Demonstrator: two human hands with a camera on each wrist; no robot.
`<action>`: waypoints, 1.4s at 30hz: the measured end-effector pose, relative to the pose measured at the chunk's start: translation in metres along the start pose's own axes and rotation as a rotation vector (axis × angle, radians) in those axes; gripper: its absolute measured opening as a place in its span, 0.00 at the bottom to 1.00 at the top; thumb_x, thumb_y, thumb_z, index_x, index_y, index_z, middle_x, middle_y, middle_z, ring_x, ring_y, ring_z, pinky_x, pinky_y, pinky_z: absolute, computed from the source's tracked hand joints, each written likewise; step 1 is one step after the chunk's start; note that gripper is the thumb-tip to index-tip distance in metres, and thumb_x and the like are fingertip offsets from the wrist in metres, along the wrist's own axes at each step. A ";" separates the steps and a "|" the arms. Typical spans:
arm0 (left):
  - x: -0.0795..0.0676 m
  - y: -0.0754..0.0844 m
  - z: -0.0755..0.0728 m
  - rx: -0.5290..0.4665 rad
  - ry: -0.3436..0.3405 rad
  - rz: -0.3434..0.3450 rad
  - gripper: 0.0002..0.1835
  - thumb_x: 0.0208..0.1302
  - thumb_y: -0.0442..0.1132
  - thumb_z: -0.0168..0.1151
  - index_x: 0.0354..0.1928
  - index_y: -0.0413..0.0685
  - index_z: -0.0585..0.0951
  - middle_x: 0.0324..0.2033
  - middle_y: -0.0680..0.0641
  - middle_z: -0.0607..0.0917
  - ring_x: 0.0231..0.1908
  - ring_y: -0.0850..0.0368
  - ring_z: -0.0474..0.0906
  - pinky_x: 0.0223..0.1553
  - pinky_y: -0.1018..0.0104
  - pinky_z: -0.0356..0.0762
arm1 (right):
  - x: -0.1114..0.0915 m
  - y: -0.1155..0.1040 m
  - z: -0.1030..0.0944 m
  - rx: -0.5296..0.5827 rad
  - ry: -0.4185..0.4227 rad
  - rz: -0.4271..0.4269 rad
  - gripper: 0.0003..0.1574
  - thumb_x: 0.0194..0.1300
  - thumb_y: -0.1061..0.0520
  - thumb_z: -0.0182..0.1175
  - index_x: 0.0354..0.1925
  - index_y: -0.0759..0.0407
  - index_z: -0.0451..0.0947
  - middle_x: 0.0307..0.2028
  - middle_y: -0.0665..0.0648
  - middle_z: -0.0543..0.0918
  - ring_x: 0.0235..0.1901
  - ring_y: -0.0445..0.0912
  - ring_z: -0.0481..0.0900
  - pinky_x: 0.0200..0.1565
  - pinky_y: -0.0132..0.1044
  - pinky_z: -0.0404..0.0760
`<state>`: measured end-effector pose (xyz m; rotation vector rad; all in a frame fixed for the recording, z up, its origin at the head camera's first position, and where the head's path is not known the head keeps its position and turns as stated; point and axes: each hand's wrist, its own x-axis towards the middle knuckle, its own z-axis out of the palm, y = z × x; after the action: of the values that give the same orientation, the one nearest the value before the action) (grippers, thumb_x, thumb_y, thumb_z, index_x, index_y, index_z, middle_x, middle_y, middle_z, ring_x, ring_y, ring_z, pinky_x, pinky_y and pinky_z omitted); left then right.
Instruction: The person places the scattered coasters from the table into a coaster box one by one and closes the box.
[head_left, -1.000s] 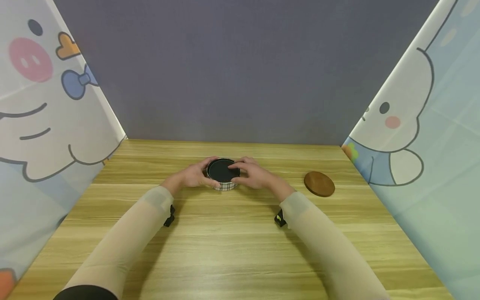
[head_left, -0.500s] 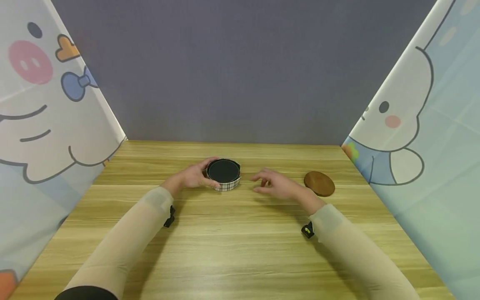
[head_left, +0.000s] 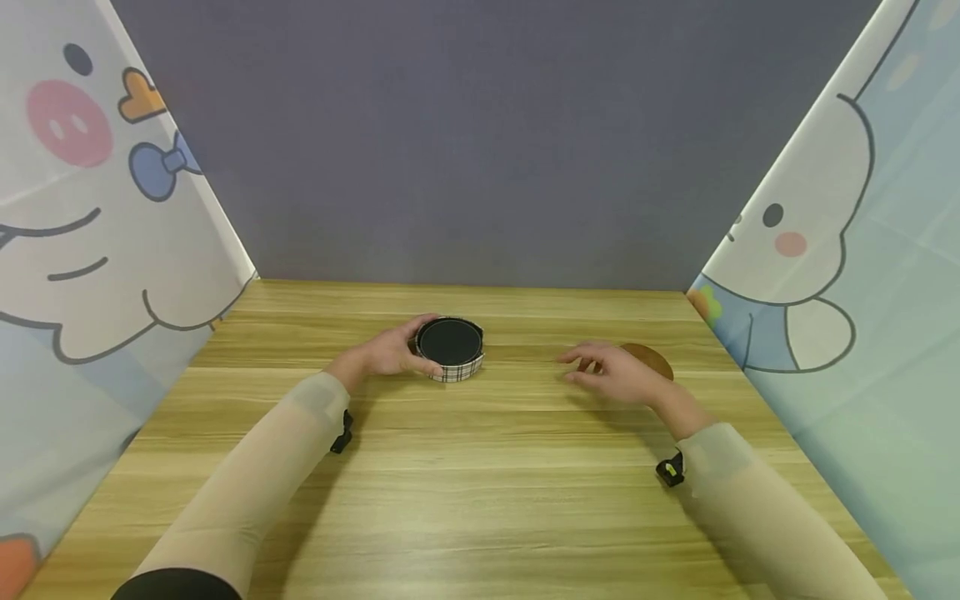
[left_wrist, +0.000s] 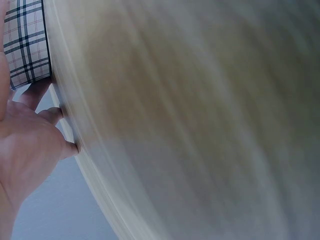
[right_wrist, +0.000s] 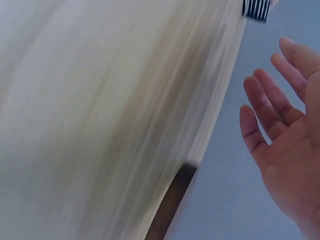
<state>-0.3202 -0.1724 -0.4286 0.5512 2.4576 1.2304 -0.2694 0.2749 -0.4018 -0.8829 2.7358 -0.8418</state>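
A round plaid box point(head_left: 452, 352) with a black top sits on the wooden table point(head_left: 480, 483); its plaid side point(left_wrist: 27, 42) shows in the left wrist view. My left hand point(head_left: 393, 352) grips its left side, thumb and fingers curled round it. My right hand point(head_left: 615, 372) hovers open over the table to the right, fingers relaxed, just in front of a brown round disc point(head_left: 652, 360) that it partly hides. The right wrist view shows the open palm point(right_wrist: 287, 135) and the disc's dark edge point(right_wrist: 170, 202).
A grey wall stands behind the table. Cartoon-printed curtains point(head_left: 97, 225) hang along the left and right sides point(head_left: 847, 250). Small black wrist cameras point(head_left: 342, 431) sit under both forearms.
My right hand has let go of the plaid box and moved right across the table to the brown disc. The left hand stays on the box.
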 end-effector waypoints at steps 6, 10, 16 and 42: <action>0.000 0.001 -0.001 0.017 0.002 -0.006 0.65 0.58 0.53 0.87 0.90 0.59 0.53 0.80 0.35 0.71 0.77 0.34 0.71 0.80 0.34 0.61 | -0.018 0.028 -0.014 -0.042 0.080 0.029 0.21 0.81 0.56 0.65 0.67 0.58 0.84 0.48 0.56 0.86 0.39 0.41 0.81 0.40 0.36 0.80; -0.001 0.002 -0.001 0.009 0.004 -0.012 0.65 0.58 0.53 0.87 0.89 0.62 0.53 0.80 0.36 0.71 0.76 0.35 0.72 0.80 0.34 0.62 | -0.029 0.041 -0.023 -0.043 0.106 0.047 0.21 0.82 0.58 0.64 0.68 0.62 0.83 0.52 0.61 0.86 0.43 0.46 0.83 0.44 0.40 0.82; -0.001 0.003 -0.002 0.012 0.003 -0.012 0.65 0.59 0.54 0.87 0.90 0.62 0.53 0.80 0.36 0.71 0.76 0.34 0.72 0.79 0.33 0.62 | -0.044 0.063 -0.035 -0.093 0.158 0.031 0.20 0.82 0.59 0.63 0.67 0.62 0.84 0.65 0.67 0.84 0.64 0.65 0.80 0.64 0.60 0.77; -0.003 0.004 0.000 0.028 0.016 -0.004 0.65 0.57 0.53 0.88 0.89 0.60 0.55 0.79 0.36 0.72 0.77 0.34 0.70 0.81 0.32 0.59 | -0.052 0.085 -0.045 -0.172 0.068 0.185 0.27 0.80 0.51 0.67 0.71 0.57 0.83 0.65 0.78 0.76 0.65 0.74 0.72 0.61 0.73 0.71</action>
<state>-0.3168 -0.1718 -0.4251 0.5452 2.4914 1.2057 -0.2821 0.3830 -0.4134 -0.6248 2.9273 -0.6208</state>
